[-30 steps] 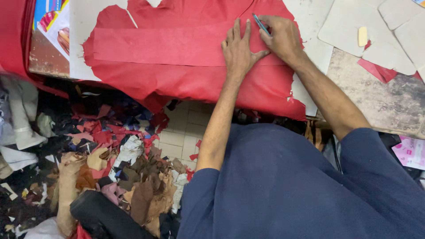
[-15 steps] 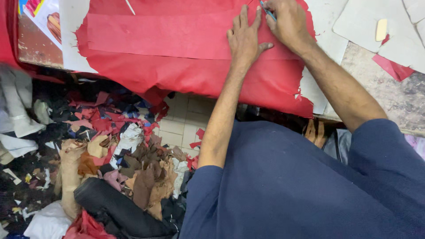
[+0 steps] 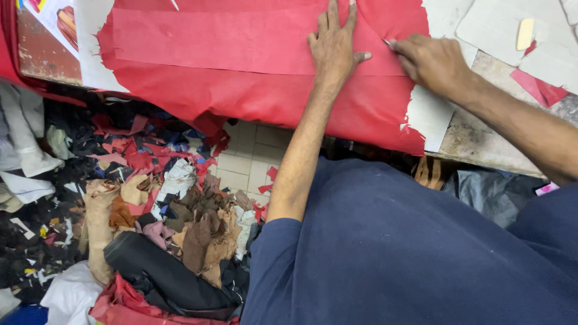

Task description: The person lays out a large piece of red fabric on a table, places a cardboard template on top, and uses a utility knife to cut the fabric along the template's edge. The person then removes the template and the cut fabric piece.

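A large red sheet (image 3: 253,90) lay spread across the worktop (image 3: 481,141), its lower edge hanging over the front. On top of it sat a lighter red strip (image 3: 229,39), lying flat and running left to right. The left hand (image 3: 334,45) pressed down on the right end of that strip, fingers (image 3: 331,21) stretched out flat and slightly spread, thumb out to the side, gripping nothing. The right hand (image 3: 430,60) rested just beside it at the strip's right edge, fingers curled closed around a thin pointed tool (image 3: 388,43) whose tip touched the red material; what kind of tool could not be made out. Pale card pieces (image 3: 500,27) lay on the worktop to the right, one carrying a small cream-coloured block (image 3: 525,33), with a red offcut (image 3: 539,90) near them. Below the worktop's front edge, the tiled floor (image 3: 253,162) held a heap of scraps (image 3: 150,204) in red, brown, black and white.
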